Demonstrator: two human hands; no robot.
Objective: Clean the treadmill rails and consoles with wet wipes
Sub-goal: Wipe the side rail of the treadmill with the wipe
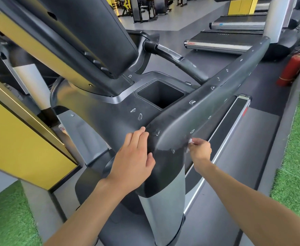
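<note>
A dark grey treadmill rail (pixel 216 93) runs from the near centre toward the upper right, dotted with small water drops. It joins the console (pixel 99 41), whose square cup well (pixel 160 93) sits just beyond. My left hand (pixel 133 157) lies flat with straight fingers on the left side of the rail's rounded near end. My right hand (pixel 199 150) pinches a small white wet wipe (pixel 190 142) against the rail's right side. Most of the wipe is hidden inside the fingers.
A silver upright post (pixel 163 201) stands under the rail's end. The treadmill belt and side strip (pixel 234 125) lie to the right. A red fire extinguisher (pixel 291 68) lies by green turf (pixel 298 157). Yellow panel (pixel 17 135) at left; other treadmills (pixel 222 41) behind.
</note>
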